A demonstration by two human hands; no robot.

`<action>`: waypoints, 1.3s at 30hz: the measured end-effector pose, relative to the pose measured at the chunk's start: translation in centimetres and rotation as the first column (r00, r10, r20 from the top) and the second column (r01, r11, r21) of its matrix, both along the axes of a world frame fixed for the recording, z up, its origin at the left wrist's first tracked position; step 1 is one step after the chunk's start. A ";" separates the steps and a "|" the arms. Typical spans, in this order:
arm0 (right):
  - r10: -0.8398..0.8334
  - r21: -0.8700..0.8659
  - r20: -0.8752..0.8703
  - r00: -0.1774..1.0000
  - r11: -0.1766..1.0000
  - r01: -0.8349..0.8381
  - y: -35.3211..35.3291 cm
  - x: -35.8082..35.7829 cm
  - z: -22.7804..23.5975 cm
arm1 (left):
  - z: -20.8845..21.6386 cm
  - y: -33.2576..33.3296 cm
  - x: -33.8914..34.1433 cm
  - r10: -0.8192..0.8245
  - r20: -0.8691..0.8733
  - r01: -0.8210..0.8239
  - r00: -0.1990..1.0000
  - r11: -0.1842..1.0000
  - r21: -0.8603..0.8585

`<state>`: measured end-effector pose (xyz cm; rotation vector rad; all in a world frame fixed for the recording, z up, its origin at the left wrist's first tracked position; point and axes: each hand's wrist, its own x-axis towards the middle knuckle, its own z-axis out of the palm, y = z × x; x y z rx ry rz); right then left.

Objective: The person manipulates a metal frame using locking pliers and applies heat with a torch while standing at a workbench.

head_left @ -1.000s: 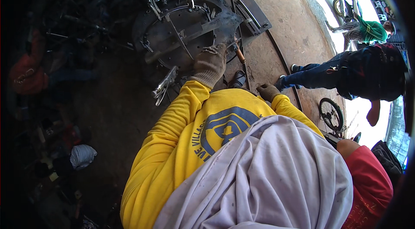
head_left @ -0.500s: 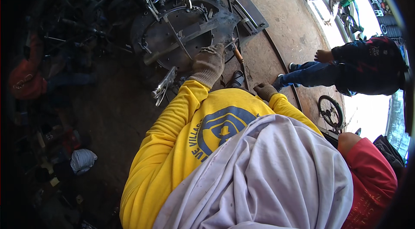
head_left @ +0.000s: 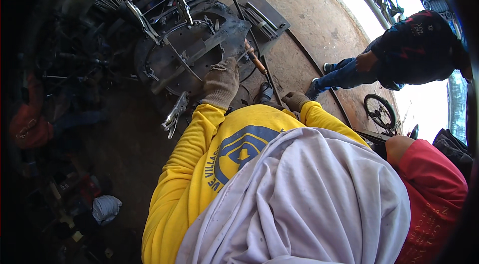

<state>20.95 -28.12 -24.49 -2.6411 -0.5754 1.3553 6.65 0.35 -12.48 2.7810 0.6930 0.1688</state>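
Note:
My left hand, in a worn brown knit glove, lies at the near edge of a dark round metal plate. Its fingers are curled, and whatever they grip is hidden. A flat metal bar and a thin rod cross the plate; the rod ends close to this glove. Locking pliers clamp the far side, and another pair hangs at the near left. Just beyond the left hand, a tool with a copper-coloured handle slants over the plate's right edge. My right hand, also gloved, is low beside my body, fingers bent, their contents hidden.
A flat metal stand with stacked strips is right of the plate. A person in dark clothes stands at right; someone in red is close by my right side. A wheel is on the floor. Dark clutter fills the left.
The view has shifted, so the plate and both hands sit further left. My left hand stays at the plate's edge. The person in green at the upper right is out of view.

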 end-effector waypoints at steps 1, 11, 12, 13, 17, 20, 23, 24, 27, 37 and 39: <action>0.034 -0.002 0.030 0.999 0.999 -0.034 -0.1 0.0 -0.1 | -0.1 0.1 0.0 -0.008 0.012 0.008 1.000 1.000 0.003; 0.065 0.001 0.042 0.997 0.998 -0.066 -0.5 -0.2 -1.6 | 0.2 -0.1 -0.2 0.020 -0.002 -0.020 1.000 0.999 -0.030; 0.050 -0.007 0.018 0.999 0.999 -0.050 -0.4 0.0 -1.9 | 0.0 -0.1 -0.3 0.010 0.024 -0.009 1.000 1.000 -0.026; 0.035 -0.016 -0.005 0.999 0.999 -0.035 -0.4 0.1 -2.1 | -0.1 -0.1 -0.3 -0.001 0.050 0.002 0.999 1.000 -0.022; -0.050 0.013 -0.091 0.995 0.999 0.052 -1.7 0.4 -3.6 | 0.1 -0.5 -0.2 -0.004 0.040 0.004 0.999 1.000 -0.014; 0.008 0.044 -0.108 0.994 0.999 -0.003 0.0 -0.3 -0.5 | 0.0 -0.2 -1.0 -0.014 0.089 0.018 0.996 0.999 -0.044; -0.071 0.025 -0.051 0.996 0.997 0.073 -1.0 0.2 -2.2 | 0.0 -0.8 -0.4 0.008 0.083 -0.003 0.996 0.998 -0.056; -0.033 0.025 -0.052 0.998 0.999 0.035 -0.7 0.4 -2.2 | 0.0 -0.8 -0.4 0.011 0.065 -0.008 0.998 0.999 -0.049; -0.007 0.055 -0.108 0.994 0.998 0.013 0.2 1.1 -1.7 | 0.1 -0.8 -0.4 0.028 -0.016 -0.028 0.999 0.998 -0.050; 0.134 0.073 -0.234 0.963 0.990 -0.121 3.5 6.6 -10.0 | -0.1 -1.4 -1.5 0.009 0.082 -0.008 0.997 1.000 -0.011; 0.162 0.100 -0.256 0.953 0.985 -0.141 5.4 7.0 -10.5 | -0.3 -1.8 -2.0 0.022 0.100 -0.024 0.995 1.000 0.017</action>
